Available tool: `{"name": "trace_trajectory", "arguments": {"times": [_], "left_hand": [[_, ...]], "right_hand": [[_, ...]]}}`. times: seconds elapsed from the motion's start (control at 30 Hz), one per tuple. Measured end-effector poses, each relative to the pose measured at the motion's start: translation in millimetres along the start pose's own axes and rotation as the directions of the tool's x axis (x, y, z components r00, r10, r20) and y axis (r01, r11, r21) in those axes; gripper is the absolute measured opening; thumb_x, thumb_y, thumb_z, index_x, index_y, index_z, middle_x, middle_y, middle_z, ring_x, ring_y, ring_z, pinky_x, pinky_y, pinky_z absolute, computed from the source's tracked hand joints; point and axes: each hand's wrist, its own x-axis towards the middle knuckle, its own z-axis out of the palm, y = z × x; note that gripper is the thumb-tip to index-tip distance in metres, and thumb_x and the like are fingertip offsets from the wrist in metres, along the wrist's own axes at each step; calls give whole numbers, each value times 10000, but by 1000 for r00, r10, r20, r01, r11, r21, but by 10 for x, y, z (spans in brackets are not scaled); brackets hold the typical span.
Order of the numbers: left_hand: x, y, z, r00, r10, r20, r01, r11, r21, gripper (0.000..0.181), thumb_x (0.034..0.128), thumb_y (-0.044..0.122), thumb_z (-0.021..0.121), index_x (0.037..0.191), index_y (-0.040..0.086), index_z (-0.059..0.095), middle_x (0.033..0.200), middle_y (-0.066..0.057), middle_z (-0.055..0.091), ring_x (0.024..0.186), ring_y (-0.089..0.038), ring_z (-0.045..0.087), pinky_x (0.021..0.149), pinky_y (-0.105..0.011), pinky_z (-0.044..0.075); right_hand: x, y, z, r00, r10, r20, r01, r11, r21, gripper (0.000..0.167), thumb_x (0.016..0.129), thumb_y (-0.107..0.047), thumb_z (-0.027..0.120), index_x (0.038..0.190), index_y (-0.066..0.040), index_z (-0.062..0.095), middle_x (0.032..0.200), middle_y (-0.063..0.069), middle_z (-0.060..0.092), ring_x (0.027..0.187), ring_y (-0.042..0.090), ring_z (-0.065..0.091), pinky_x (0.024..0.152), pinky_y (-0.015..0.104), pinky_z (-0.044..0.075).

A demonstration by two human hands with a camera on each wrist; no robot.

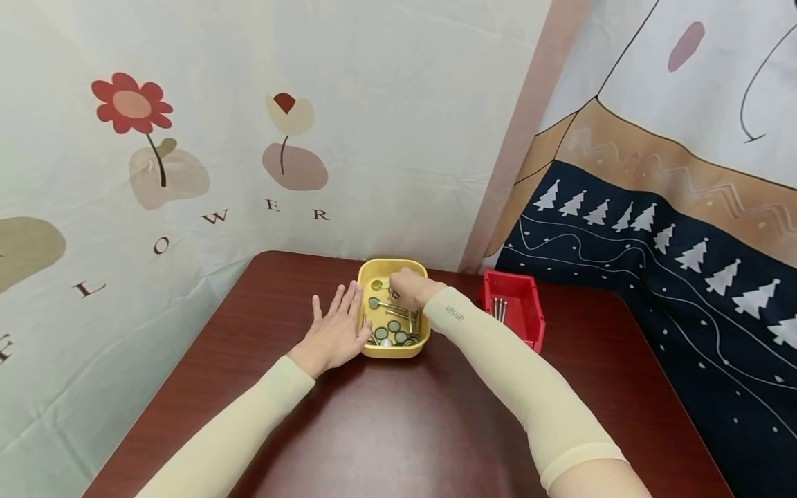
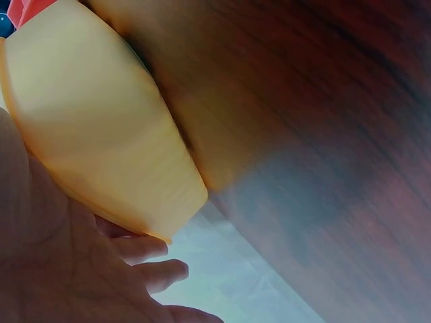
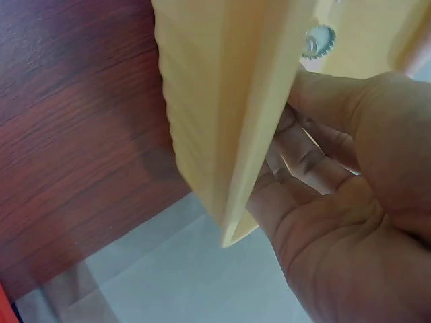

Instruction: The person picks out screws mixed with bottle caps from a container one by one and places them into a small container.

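Note:
A yellow plastic bin [image 1: 394, 351] stands toward the back of the table, holding several round bottle caps [image 1: 381, 333] and several long metal screws [image 1: 394, 306]. My left hand [image 1: 337, 328] lies along the bin's left side, fingers straight and thumb over the rim. In the left wrist view its palm is beside the bin's outer wall [image 2: 114, 134]. My right hand [image 1: 411, 287] reaches into the bin's upper right part with curled fingers. The right wrist view shows a ridged cap [image 3: 319, 42] near those fingers; the bin wall hides the fingertips, so anything between them cannot be made out.
A red bin [image 1: 524, 308] with several upright metal screws [image 1: 499, 308] stands right of the yellow one, partly behind my right forearm. The brown table [image 1: 386, 429] meets a printed cloth [image 1: 398, 173] at the back and a dark patterned cloth [image 1: 623, 263] at the right.

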Motion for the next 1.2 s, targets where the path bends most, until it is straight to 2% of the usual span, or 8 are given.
{"name": "trace_trajectory", "arguments": {"times": [0.1,0.2,0.27,0.33,0.47,0.67,0.9,1.2], "left_hand": [[-10,-3,3,1000,-4,1,4,1000,-6,887,1216,515,429,1865,7,102,1979,-167,55,1852,-437,67,1369,-905,12],[-4,-8,17,1000,-4,-3,4,1000,-10,879,1215,503,425,1865,4,107,1979,-170,59,1852,-441,70,1365,-910,12],[-2,-10,23,1000,-6,-6,6,1000,-13,877,1214,500,427,1865,3,112,1980,-170,63,1851,-443,74,1364,-910,11],[0,-12,30,1000,-6,-10,6,1000,-13,875,1213,498,428,1864,2,119,1980,-171,71,1850,-446,87,1364,-911,14],[-9,-8,28,1000,-7,-10,7,1000,-11,876,1212,500,427,1865,5,119,1980,-170,77,1850,-445,102,1368,-907,19],[-9,-11,14,1000,-9,-6,9,1000,-9,880,1215,506,414,1866,7,96,1980,-171,54,1851,-440,81,1369,-906,16],[-3,-2,3,1000,-6,-8,6,1000,-15,877,1216,500,417,1863,1,99,1978,-181,65,1847,-456,96,1364,-911,14],[6,3,15,1000,-7,-5,7,1000,-4,884,1211,512,422,1863,-1,118,1979,-174,68,1848,-450,103,1371,-904,33]], "right_hand": [[-179,-76,-153,998,-15,-68,16,1000,6,128,1069,-112,829,944,-102,801,838,36,767,730,159,640,695,317,573],[-402,-212,-343,994,2,-112,2,1000,28,34,1048,-32,829,1017,-37,842,932,97,814,817,205,679,785,360,610],[-456,-219,-369,990,10,-141,-4,999,45,76,1040,6,822,1100,-9,867,1059,139,854,946,252,754,882,383,652],[-502,-228,-403,990,40,-135,-27,995,92,182,1053,12,819,1227,4,871,1226,174,862,1138,306,787,1010,424,664],[-520,-195,-404,990,69,-126,-51,989,137,280,1066,-12,823,1345,-6,850,1391,189,832,1315,351,765,1105,450,651],[-543,-163,-442,984,101,-148,-73,980,183,284,1096,-60,803,1372,9,812,1370,190,820,1246,339,779,1032,426,668],[-671,-123,-481,973,64,-222,-5,967,255,247,1141,-70,729,1354,11,824,1266,172,861,1054,289,834,909,397,683],[-842,-63,-442,982,70,-176,16,894,448,294,1177,-129,692,1426,-23,805,1246,177,876,915,190,844,745,307,706]]}}
